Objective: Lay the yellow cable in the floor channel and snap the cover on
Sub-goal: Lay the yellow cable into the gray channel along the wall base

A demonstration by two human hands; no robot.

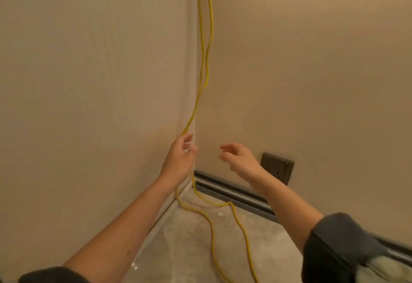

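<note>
Two strands of yellow cable (pixel 203 64) hang down the room corner from above and run out in loops across the floor. My left hand (pixel 180 160) is raised at the corner with the cable passing through its loosely curled fingers. My right hand (pixel 239 158) hovers a little to the right, fingers apart, holding nothing. Below both hands the dark floor channel (pixel 225 190) runs along the foot of the right wall, uncovered, with its slotted inside showing. No cable lies in it here. No cover is in view.
A dark wall socket (pixel 277 168) sits on the right wall just above the channel, behind my right wrist. The floor (pixel 189 244) is bare grey concrete with white specks. Beige walls meet at the corner.
</note>
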